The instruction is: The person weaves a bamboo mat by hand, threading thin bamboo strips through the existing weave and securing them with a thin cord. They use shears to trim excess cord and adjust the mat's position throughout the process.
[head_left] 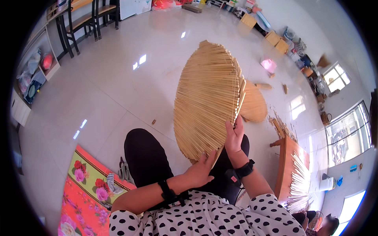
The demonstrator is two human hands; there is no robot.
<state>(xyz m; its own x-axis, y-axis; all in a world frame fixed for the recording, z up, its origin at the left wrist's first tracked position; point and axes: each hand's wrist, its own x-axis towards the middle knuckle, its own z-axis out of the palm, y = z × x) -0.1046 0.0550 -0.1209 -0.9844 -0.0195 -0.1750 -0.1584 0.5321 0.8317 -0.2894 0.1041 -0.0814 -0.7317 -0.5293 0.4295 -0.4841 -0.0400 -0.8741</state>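
Note:
A large fan-shaped mat of thin straw-coloured sticks (204, 90) is held upright above my knees, with a row of pale beads or knots along its right edge. My right hand (234, 137) grips that edge low down, thumb and fingers closed on it. My left hand (199, 173) holds the bottom edge with slightly bent fingers, close beside the right. Behind the piece, a similar rounded one (254, 103) is partly hidden, low over the floor.
An orange wooden bench (286, 165) with loose sticks (297, 181) stands at my right; another person (328, 225) is beyond it. A floral mat (80, 196) with grey tools (123, 171) lies at my left. Chairs (76, 25) and shelves (37, 74) line the wall.

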